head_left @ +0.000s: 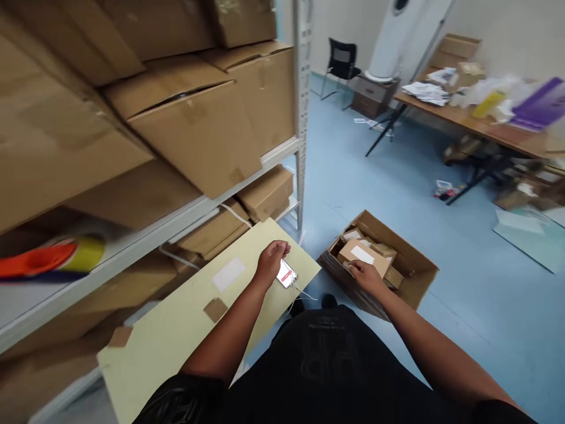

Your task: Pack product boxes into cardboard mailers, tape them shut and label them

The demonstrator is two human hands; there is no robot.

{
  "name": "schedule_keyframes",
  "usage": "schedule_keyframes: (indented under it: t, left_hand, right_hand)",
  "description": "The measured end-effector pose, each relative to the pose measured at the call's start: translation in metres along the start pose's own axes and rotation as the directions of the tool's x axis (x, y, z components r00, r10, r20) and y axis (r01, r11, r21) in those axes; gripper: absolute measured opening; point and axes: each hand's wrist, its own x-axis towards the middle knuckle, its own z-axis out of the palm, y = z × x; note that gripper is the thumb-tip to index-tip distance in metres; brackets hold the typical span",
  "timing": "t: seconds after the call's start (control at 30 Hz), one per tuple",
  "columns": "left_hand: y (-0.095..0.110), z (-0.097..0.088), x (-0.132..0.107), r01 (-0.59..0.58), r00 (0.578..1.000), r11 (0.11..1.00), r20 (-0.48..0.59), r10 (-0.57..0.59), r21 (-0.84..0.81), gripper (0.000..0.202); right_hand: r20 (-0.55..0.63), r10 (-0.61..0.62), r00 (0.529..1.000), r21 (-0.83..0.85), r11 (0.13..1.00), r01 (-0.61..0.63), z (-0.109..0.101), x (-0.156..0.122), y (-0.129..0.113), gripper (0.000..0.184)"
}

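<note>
My left hand (pixel 270 264) is above the pale yellow board, its fingers curled together; whatever it may hold does not show. Just beside and below it is a phone (pixel 286 274) with a lit screen and a white cable (pixel 305 294). My right hand (pixel 367 277) reaches into a large open carton (pixel 419 277) on the floor. Its fingers are closed at the near edge of a small cardboard box (pixel 353 250) with a white label (pixel 362 254). Other small boxes (pixel 394 277) lie beneath and around that one.
On the board (pixel 176 347) lie a white paper (pixel 228 274) and a brown cardboard scrap (pixel 215 309). A metal rack (pixel 301 106) full of cartons (pixel 198 129) stands at left, with a tape dispenser (pixel 53 259) on its shelf. A cluttered table (pixel 477 121) and a chair (pixel 342 62) are farther back.
</note>
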Motion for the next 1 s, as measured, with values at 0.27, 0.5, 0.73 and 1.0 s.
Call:
schedule_keyframes:
  t: [0.27, 0.5, 0.73, 1.0]
  left_hand:
    - [-0.054, -0.05, -0.129, 0.14, 0.848, 0.99, -0.516, -0.117, 0.007, 0.047]
    - [-0.104, 0.006, -0.265, 0.409, 0.675, 0.908, -0.699, -0.237, 0.087, 0.043]
    - [-0.121, 0.039, -0.319, 0.5, 0.683, 0.855, -0.671, -0.289, 0.141, 0.034]
    - [-0.137, 0.016, -0.356, 0.442, 0.716, 0.874, -0.667, -0.208, 0.202, 0.026]
  right_hand:
    - [0.523, -0.359, 0.773, -0.278, 0.785, 0.553, 0.091, 0.094, -0.064, 0.038]
    - [0.709, -0.415, 0.569, -0.24, 0.617, 0.749, 0.156, 0.147, -0.096, 0.055]
    - [0.771, -0.399, 0.496, -0.228, 0.554, 0.801, 0.19, 0.159, -0.108, 0.056]
    - [0.575, -0.401, 0.713, -0.382, 0.64, 0.667, 0.161, 0.127, -0.093, 0.046]
